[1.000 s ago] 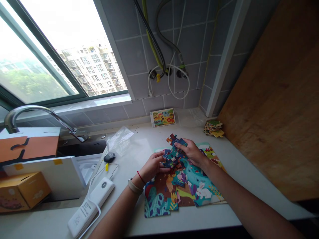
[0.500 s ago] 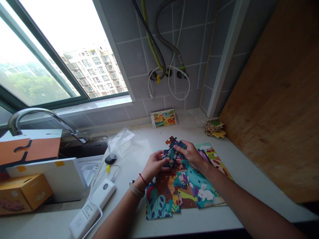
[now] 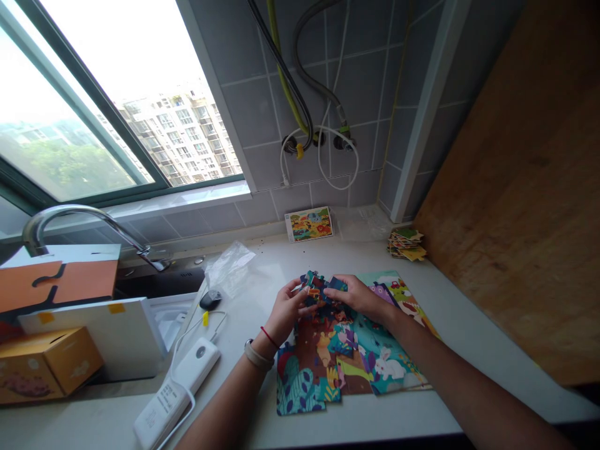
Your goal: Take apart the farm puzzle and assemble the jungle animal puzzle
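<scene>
Several puzzle pieces (image 3: 310,279) are over the part-joined puzzle (image 3: 300,384), pinched by our left hand (image 3: 289,306) and right hand (image 3: 360,296); probably light, stiff card with crease-prone tabs, best held by flat edges.

Orange-marked puzzle piece (image 3: 314,291): earlier projecting beyond the fingertips of the right hand (image 3: 360,295), at the far side of the grip; now found between both hands, by the thumb of the left hand (image 3: 287,312). Teal piece (image 3: 312,279) now shows at the far edge of the grip. Right hand: shifted slightly down in view; whether lowered or drawn nearer cannot be determined.
</scene>
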`<action>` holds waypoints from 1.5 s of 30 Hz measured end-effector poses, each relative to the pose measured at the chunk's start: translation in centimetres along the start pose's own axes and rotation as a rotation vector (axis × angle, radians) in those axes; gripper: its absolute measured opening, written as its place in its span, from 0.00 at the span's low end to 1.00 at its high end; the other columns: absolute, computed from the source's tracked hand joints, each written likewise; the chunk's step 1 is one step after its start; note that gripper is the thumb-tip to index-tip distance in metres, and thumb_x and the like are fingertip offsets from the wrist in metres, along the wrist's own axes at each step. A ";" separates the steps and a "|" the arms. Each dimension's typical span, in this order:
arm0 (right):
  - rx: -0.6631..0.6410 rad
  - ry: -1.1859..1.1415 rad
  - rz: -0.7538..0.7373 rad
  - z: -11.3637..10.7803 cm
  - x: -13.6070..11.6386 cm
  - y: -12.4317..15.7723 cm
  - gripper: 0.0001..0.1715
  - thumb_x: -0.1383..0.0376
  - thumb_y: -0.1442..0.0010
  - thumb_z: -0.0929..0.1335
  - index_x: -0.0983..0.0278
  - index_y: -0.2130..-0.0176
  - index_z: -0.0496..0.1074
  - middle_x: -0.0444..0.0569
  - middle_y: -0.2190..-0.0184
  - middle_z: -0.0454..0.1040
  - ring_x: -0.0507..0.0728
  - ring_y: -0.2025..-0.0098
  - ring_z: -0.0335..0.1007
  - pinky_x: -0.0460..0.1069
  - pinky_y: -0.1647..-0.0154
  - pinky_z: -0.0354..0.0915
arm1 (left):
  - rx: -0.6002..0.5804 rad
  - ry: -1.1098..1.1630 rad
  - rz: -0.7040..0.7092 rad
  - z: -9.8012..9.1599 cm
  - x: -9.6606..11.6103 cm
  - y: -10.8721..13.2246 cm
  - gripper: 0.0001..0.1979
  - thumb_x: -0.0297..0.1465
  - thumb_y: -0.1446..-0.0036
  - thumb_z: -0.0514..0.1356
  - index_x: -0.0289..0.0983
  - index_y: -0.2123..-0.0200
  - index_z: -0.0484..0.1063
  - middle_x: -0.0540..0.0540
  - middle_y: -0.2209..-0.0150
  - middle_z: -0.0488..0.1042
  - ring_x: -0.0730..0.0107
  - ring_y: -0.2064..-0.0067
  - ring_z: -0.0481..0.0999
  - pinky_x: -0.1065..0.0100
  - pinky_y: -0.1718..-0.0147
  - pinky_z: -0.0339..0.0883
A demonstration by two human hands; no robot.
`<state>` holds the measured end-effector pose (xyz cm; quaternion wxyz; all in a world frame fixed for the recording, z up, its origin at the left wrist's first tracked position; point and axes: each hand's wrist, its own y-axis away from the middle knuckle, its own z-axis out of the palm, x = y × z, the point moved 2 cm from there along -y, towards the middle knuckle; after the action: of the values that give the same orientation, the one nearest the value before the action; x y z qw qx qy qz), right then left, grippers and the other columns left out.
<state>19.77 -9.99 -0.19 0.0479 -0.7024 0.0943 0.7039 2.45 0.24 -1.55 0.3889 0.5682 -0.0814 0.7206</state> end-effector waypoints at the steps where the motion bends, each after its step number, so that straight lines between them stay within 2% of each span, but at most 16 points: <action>1: -0.001 0.011 -0.001 0.0 0.1 -0.1 0.29 0.44 0.49 0.78 0.65 0.61 0.79 0.49 0.65 0.82 0.61 0.61 0.77 0.52 0.58 0.72 | 0.004 0.015 -0.009 0.0 -0.1 0.0 0.27 0.36 0.53 0.78 0.37 0.53 0.73 0.46 0.63 0.82 0.66 0.67 0.83 0.62 0.61 0.83; 8: 0.010 0.180 -0.059 -0.3 0.3 -0.4 0.28 0.44 0.44 0.75 0.66 0.60 0.79 0.52 0.60 0.83 0.62 0.58 0.77 0.52 0.56 0.70 | -0.047 0.087 0.005 0.1 0.0 0.1 0.27 0.32 0.54 0.78 0.35 0.52 0.72 0.43 0.59 0.81 0.62 0.63 0.84 0.58 0.59 0.83; 14: 0.020 0.219 -0.075 -0.6 0.8 -0.7 0.23 0.48 0.43 0.74 0.64 0.59 0.80 0.51 0.60 0.84 0.62 0.58 0.78 0.52 0.56 0.71 | -0.108 0.108 -0.006 0.3 0.2 0.3 0.25 0.29 0.55 0.74 0.37 0.53 0.74 0.44 0.56 0.80 0.62 0.61 0.83 0.60 0.60 0.82; 17: 0.009 0.263 -0.101 -0.4 0.7 -0.7 0.20 0.51 0.43 0.73 0.64 0.60 0.79 0.50 0.62 0.84 0.62 0.60 0.77 0.53 0.57 0.70 | -0.141 0.028 -0.011 0.5 -0.2 0.4 0.23 0.32 0.52 0.73 0.36 0.52 0.75 0.41 0.53 0.79 0.59 0.57 0.81 0.61 0.60 0.81; 21: 0.070 0.363 -0.172 0.2 0.4 -0.4 0.14 0.55 0.42 0.73 0.63 0.62 0.78 0.50 0.62 0.83 0.63 0.59 0.76 0.53 0.56 0.68 | -0.153 -0.088 0.051 0.7 -0.6 0.6 0.26 0.40 0.48 0.74 0.38 0.49 0.74 0.41 0.47 0.75 0.56 0.50 0.77 0.61 0.59 0.81; 24: 0.061 0.386 -0.188 0.7 0.4 -0.2 0.12 0.55 0.42 0.73 0.62 0.64 0.74 0.48 0.65 0.80 0.60 0.62 0.74 0.51 0.59 0.66 | -0.168 -0.166 0.112 0.9 -0.6 0.8 0.28 0.47 0.48 0.74 0.38 0.51 0.73 0.43 0.50 0.74 0.57 0.51 0.76 0.62 0.60 0.80; 26: 0.065 0.355 -0.189 0.8 0.5 -0.3 0.14 0.56 0.44 0.74 0.61 0.63 0.71 0.45 0.65 0.78 0.59 0.63 0.73 0.50 0.60 0.65 | -0.166 -0.184 0.122 1.0 -0.6 0.8 0.29 0.50 0.49 0.73 0.38 0.53 0.72 0.44 0.52 0.74 0.59 0.52 0.76 0.62 0.60 0.80; 30: 0.216 0.235 -0.212 0.2 0.5 -0.5 0.24 0.53 0.50 0.78 0.59 0.61 0.67 0.42 0.66 0.74 0.57 0.63 0.71 0.49 0.60 0.65 | -0.112 -0.134 0.111 0.9 -0.5 0.8 0.32 0.53 0.53 0.74 0.38 0.55 0.73 0.44 0.52 0.74 0.61 0.53 0.76 0.62 0.59 0.80; 33: 0.275 0.217 -0.239 0.1 0.3 -0.5 0.23 0.48 0.46 0.76 0.60 0.65 0.67 0.41 0.71 0.71 0.56 0.67 0.68 0.49 0.63 0.64 | -0.090 -0.104 0.107 1.0 -0.6 0.8 0.33 0.52 0.55 0.76 0.37 0.55 0.73 0.44 0.53 0.74 0.62 0.54 0.75 0.61 0.59 0.80; 36: 0.266 0.216 -0.277 0.9 0.0 -0.2 0.21 0.46 0.38 0.72 0.60 0.62 0.69 0.42 0.71 0.72 0.56 0.67 0.69 0.49 0.63 0.65 | -0.079 -0.076 0.063 1.5 -1.0 1.2 0.31 0.50 0.54 0.76 0.37 0.55 0.73 0.44 0.54 0.73 0.62 0.55 0.75 0.60 0.60 0.81; 40: 0.288 0.338 -0.411 2.5 -0.3 0.4 0.16 0.51 0.30 0.65 0.60 0.60 0.71 0.47 0.63 0.76 0.59 0.59 0.72 0.53 0.54 0.68 | -0.080 0.032 -0.030 2.5 -1.7 1.7 0.27 0.44 0.51 0.74 0.39 0.52 0.72 0.45 0.55 0.72 0.61 0.57 0.77 0.62 0.66 0.81; 43: 0.329 0.504 -0.511 3.3 -0.4 0.8 0.11 0.56 0.29 0.65 0.59 0.55 0.74 0.51 0.58 0.76 0.62 0.51 0.71 0.57 0.46 0.67 | -0.097 0.139 -0.049 3.0 -1.8 1.9 0.27 0.39 0.52 0.72 0.40 0.51 0.71 0.46 0.56 0.73 0.63 0.60 0.77 0.64 0.69 0.81; 45: 0.345 0.583 -0.537 3.4 -0.4 0.9 0.12 0.58 0.29 0.66 0.58 0.51 0.75 0.54 0.53 0.75 0.64 0.46 0.69 0.60 0.42 0.66 | -0.125 0.172 -0.053 3.1 -1.8 2.0 0.26 0.37 0.54 0.72 0.40 0.52 0.71 0.47 0.58 0.73 0.65 0.62 0.77 0.65 0.70 0.80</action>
<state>16.26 -10.16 0.24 0.3174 -0.8532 0.0343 0.4124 3.57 -3.66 -1.42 0.4481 0.4806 -0.0775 0.7498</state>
